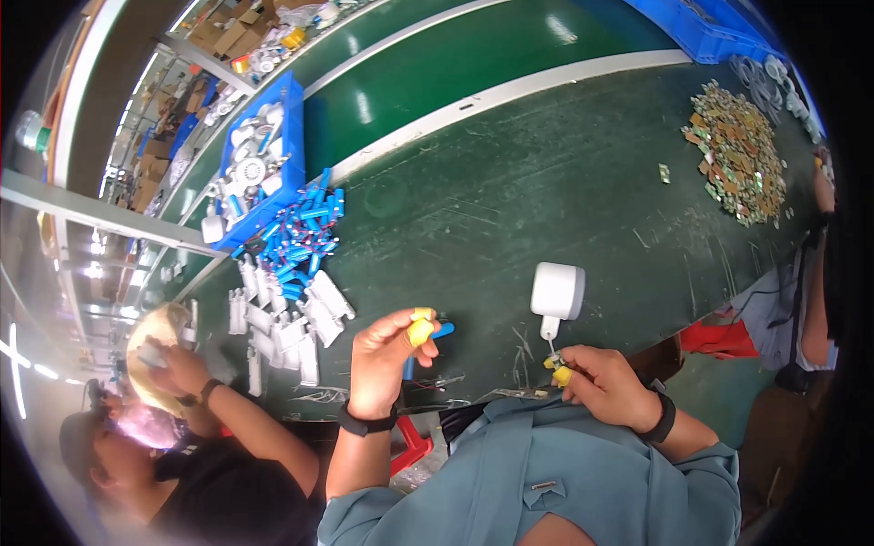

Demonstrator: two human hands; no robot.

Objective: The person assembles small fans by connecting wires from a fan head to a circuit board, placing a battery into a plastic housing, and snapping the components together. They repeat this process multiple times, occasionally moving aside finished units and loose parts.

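Fingers of the left hand pinched a blue cylinder; the right hand pinched a small board; a white rounded device was just beyond that grip.

The left hand pinches a blue cylinder; the right hand grips a small board, a white device just beyond it; heaped blue cells lie beyond the left hand

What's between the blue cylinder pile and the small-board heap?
In the head view, one loose board near the heap, on scratched green tabletop.
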